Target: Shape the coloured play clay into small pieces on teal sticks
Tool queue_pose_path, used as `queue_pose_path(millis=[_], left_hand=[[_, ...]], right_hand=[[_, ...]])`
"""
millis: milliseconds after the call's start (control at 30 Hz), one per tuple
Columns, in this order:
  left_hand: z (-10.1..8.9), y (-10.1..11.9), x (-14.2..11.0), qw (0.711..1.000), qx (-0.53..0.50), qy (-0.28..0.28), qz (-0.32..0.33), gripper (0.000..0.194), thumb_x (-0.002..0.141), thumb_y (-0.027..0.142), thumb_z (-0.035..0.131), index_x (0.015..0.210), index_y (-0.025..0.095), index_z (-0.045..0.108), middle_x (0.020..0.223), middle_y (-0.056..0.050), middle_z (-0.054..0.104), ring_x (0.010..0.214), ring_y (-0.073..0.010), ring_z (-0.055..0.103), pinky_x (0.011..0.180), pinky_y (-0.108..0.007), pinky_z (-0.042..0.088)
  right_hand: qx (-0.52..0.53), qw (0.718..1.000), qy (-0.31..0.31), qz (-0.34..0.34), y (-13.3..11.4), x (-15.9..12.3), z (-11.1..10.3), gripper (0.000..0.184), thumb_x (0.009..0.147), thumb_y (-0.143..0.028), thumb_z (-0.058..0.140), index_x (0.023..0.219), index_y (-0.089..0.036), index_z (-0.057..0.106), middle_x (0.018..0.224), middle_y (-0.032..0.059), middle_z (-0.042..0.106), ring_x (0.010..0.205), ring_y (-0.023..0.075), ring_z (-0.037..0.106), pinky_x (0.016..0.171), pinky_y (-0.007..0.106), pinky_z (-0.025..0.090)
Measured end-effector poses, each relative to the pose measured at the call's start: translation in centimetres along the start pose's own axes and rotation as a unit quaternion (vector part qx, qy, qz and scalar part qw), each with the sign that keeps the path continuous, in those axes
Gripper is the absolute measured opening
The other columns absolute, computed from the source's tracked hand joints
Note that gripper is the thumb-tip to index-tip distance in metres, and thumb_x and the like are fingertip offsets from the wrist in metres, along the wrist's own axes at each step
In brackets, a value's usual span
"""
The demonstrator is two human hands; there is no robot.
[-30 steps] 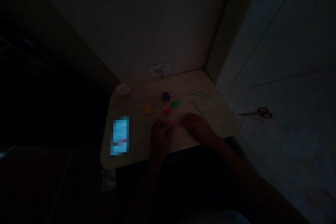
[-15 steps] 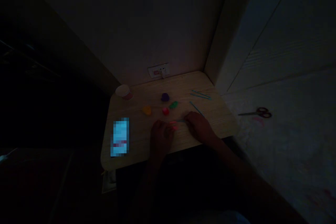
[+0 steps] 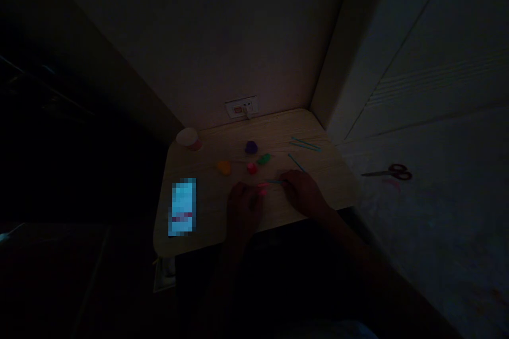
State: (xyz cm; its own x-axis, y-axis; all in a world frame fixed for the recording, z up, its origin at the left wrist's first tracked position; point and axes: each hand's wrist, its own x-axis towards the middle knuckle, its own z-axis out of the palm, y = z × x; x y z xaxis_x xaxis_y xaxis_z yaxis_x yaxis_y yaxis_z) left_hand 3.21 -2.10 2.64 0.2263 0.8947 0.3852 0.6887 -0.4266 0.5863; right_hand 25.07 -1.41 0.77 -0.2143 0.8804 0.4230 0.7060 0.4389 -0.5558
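In the dim light my left hand [image 3: 244, 206] is closed at the front of the small table, its fingertips pinching a small bright pink piece [image 3: 262, 191]. My right hand [image 3: 300, 188] is closed on a thin bluish stick [image 3: 276, 181], which points left and meets the pink piece. Beyond the hands lie soft-looking lumps: a red one [image 3: 252, 168], a green one [image 3: 263, 159], an orange-yellow one [image 3: 224, 167] and a purple one [image 3: 251, 147]. More thin blue sticks, one a single stick [image 3: 295, 161] and two crossing sticks [image 3: 305, 144], rest to the right.
A lit, pixelated phone [image 3: 183, 206] lies at the left of the wooden table [image 3: 210, 228]. At the back left corner stands a paper cup [image 3: 189, 139]. A wall socket [image 3: 241, 108] is behind the table. Scissors [image 3: 392, 172] lie on the pale surface at right.
The hands stay in nearly the same place. The pink piece shows a little differently at my left fingertips, and the view has shifted slightly.
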Motion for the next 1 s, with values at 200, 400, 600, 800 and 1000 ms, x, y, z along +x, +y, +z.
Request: queue_pose_path(millis=[200,400,600,800,1000], left_hand=[[0.16,0.04,0.05,0.999,0.014,-0.01,0.027,0.019,0.096,0.032,0.071,0.113,0.028,0.076,0.096,-0.004,0.067,0.094,-0.0226,0.064,0.099,-0.043,0.05],[-0.22,0.31,0.16,1.0,0.015,0.023,0.008,0.018,0.098,0.036,0.067,0.107,0.025,0.076,0.095,-0.006,0.065,0.094,-0.0242,0.062,0.089,-0.041,0.051],[-0.29,0.65,0.23,0.999,0.047,-0.01,0.003,0.028,0.098,0.034,0.064,0.123,0.028,0.073,0.099,-0.007,0.06,0.098,-0.0265,0.06,0.092,-0.043,0.051],[-0.38,0.68,0.07,0.999,0.04,0.01,0.013,0.023,0.097,0.03,0.063,0.117,0.023,0.07,0.102,-0.008,0.062,0.101,-0.0269,0.06,0.093,-0.043,0.051],[-0.14,0.71,0.06,0.997,0.069,-0.021,0.02,0.012,0.092,0.031,0.071,0.098,0.022,0.066,0.102,-0.008,0.065,0.101,-0.0289,0.061,0.095,-0.047,0.051]], right_hand=[[0.013,1.0,-0.002,0.007,0.2,-0.02,0.06,0.02,0.101,-0.019,0.05,0.109,-0.019,0.068,0.108,0.0127,0.075,0.101,0.0274,0.068,0.092,0.044,0.053],[0.012,1.0,0.009,0.025,0.02,0.06,0.01,0.02,0.101,-0.022,0.049,0.107,-0.02,0.068,0.107,0.0121,0.075,0.1,0.0278,0.069,0.091,0.045,0.053],[0.013,0.999,-0.006,0.03,-0.11,0.32,-0.3,0.019,0.101,-0.024,0.05,0.106,-0.02,0.068,0.105,0.0115,0.076,0.098,0.0266,0.069,0.09,0.042,0.053],[0.013,0.999,-0.001,0.032,-0.02,0.25,-0.11,0.02,0.1,-0.023,0.049,0.106,-0.019,0.068,0.105,0.0119,0.075,0.099,0.0264,0.069,0.091,0.042,0.052],[0.035,0.999,-0.015,0.024,-0.15,0.29,-0.42,0.014,0.098,-0.025,0.056,0.103,-0.02,0.068,0.101,0.0096,0.075,0.094,0.025,0.069,0.087,0.04,0.051]])
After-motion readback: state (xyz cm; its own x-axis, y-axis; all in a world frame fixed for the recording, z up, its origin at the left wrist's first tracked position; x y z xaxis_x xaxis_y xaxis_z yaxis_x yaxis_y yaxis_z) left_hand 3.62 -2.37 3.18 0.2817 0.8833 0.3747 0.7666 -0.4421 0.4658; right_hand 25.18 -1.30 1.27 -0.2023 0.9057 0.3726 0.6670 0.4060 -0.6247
